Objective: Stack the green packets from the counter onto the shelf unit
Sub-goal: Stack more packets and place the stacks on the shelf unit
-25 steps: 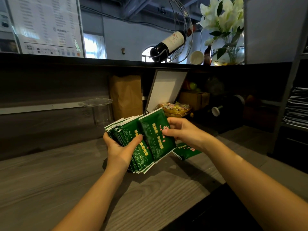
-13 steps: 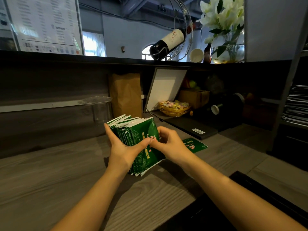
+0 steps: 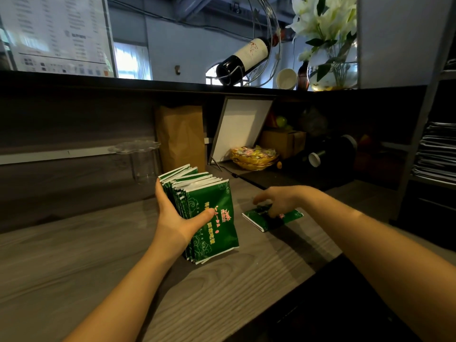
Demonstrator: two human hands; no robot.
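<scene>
My left hand [image 3: 176,219] grips a thick bundle of green packets [image 3: 212,223] standing on edge on the grey wooden counter [image 3: 98,267], thumb across the front packet. To the right a lone green packet [image 3: 288,217] lies flat on the counter. My right hand [image 3: 278,201] is over it with fingers reaching down onto its top; whether they pinch it is unclear. The grey metal shelf unit [image 3: 419,134] stands at the far right.
Behind the bundle stand a brown paper bag [image 3: 181,137], a clear plastic stand [image 3: 140,159], a leaning white board [image 3: 240,129] and a gold bowl of sweets [image 3: 254,156]. A wine bottle [image 3: 244,59] and flower vase [image 3: 330,70] sit on the upper ledge. Stacked papers [image 3: 436,154] fill the shelf.
My right hand let go of the bundle after adding a packet to its front and moved right and down onto the lone packet. The left hand keeps the bundle.
</scene>
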